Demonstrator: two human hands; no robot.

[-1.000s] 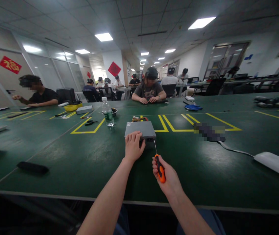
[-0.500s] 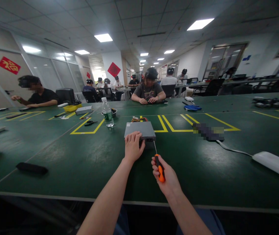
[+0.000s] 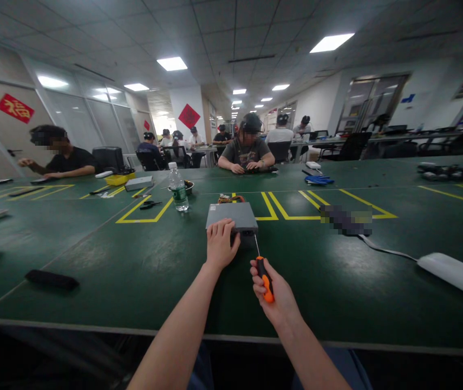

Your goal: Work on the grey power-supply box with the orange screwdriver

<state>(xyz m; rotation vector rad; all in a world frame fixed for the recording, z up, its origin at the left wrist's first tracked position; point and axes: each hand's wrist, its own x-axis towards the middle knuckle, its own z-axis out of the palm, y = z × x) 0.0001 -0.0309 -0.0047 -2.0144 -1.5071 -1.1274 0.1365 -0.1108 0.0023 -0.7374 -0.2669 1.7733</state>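
A flat grey metal box [image 3: 232,215] lies on the green table [image 3: 134,271] in front of me, with coloured wires showing at its far edge. My left hand [image 3: 220,245] rests on its near edge, fingers curled over the top. My right hand [image 3: 274,295] is closed round the orange-and-black handle of a screwdriver [image 3: 263,275]. The thin shaft points up and away, its tip at the box's near right side.
A water bottle [image 3: 178,187] stands left of the box. A white power strip [image 3: 454,273] with its cable lies at the right, a black bar [image 3: 51,279] at the left. Yellow tape lines [image 3: 292,206] mark the table. Other people sit at the far side and left.
Hardly anything: my right hand with the screwdriver has shifted slightly up and toward the box; my left hand stays on the box.
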